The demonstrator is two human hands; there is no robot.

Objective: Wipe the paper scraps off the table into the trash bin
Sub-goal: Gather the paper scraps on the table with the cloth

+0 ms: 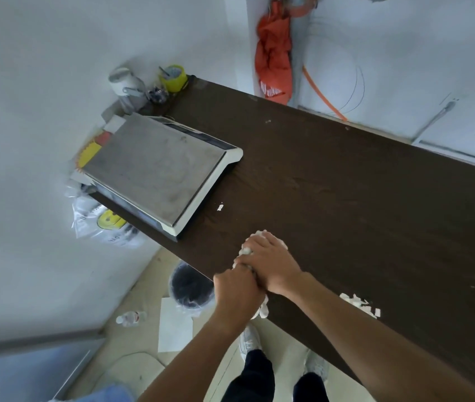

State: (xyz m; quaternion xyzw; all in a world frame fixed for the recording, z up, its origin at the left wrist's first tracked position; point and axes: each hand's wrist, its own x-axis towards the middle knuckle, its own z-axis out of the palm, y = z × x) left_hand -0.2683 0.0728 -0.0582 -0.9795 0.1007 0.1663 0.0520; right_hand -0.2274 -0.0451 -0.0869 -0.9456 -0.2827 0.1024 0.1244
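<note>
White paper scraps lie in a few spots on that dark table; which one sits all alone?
The single small white paper scrap beside the grey weighing scale sits alone. The others are a cluster at the table's near edge and a wad under the hands.

Dark brown table [346, 184] running diagonally across view. Right hand [271, 264] lying flat at near table edge, pressing white wad [246, 251] onto surface. Left hand [237, 290] sitting just beside it at edge, fingers curled, touching right hand; whether left grip holding anything cannot tell. Paper scraps [360, 304] lying near right forearm; single scrap [220, 207] lying beside grey scale [161, 169]. Black trash bin [191, 287] standing on floor below table edge, just left of hands.
</note>
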